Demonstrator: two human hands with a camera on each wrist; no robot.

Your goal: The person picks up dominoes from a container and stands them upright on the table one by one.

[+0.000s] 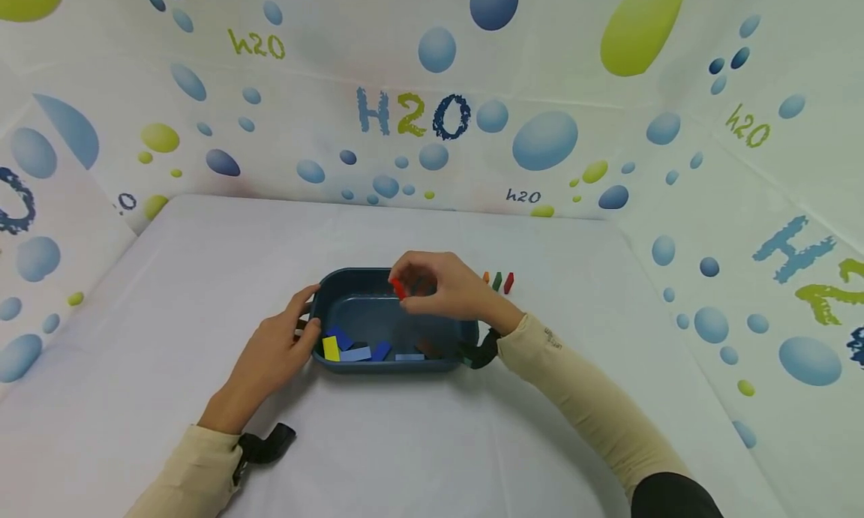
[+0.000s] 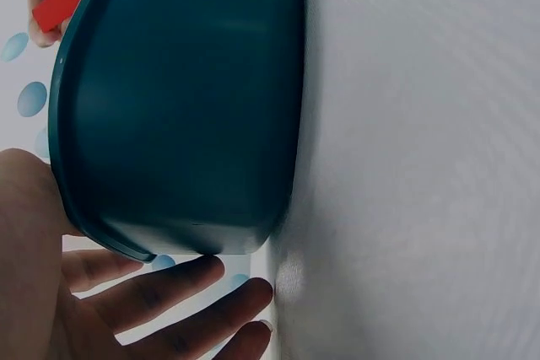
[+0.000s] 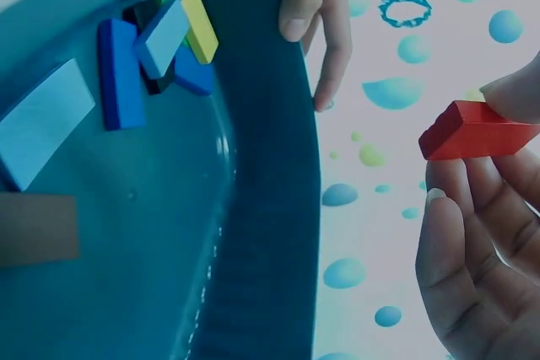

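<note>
A dark teal plastic tub point(image 1: 364, 312) stands on the white cloth. My left hand point(image 1: 273, 345) rests against its left end, thumb at the rim; the left wrist view shows its fingers extended along the outer wall point(image 2: 177, 124). Above the tub, my right hand point(image 1: 452, 285) pinches a small red block point(image 3: 472, 134) between thumb and fingers. Inside the tub lie several flat blocks, among them a yellow one point(image 1: 331, 348), a dark blue one point(image 3: 121, 73), light blue ones point(image 3: 46, 120) and a brown one point(image 3: 38, 229).
Right of the tub, partly behind my right hand, an orange block point(image 1: 486, 276), a green block point(image 1: 497, 281) and another red block point(image 1: 509, 282) stand in a row on the cloth point(image 1: 553, 398). Printed sheets point(image 1: 324, 68) with coloured drops rise at the back and sides.
</note>
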